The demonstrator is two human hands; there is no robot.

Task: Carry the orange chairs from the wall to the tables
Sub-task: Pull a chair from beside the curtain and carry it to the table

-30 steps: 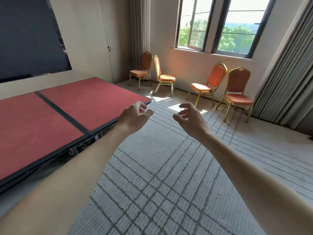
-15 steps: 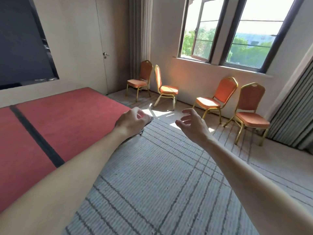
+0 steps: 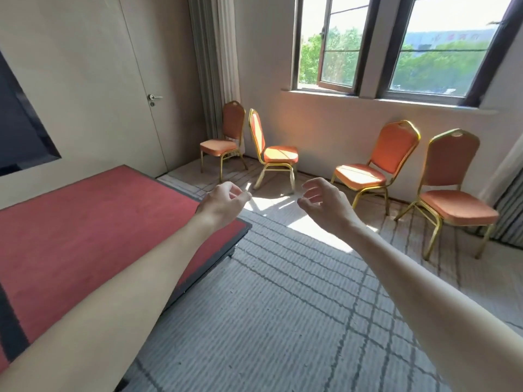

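While the four orange chairs stand by the wall under the window, my arms reach straight toward them, left hand above the corner of the red surface, right hand beside it, both hands loosely curled, holding nothing.

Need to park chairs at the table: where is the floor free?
Bare carpet runs along the red table edge, out to the sunlit patch. Crowded only along the window wall, where four orange chairs stand.
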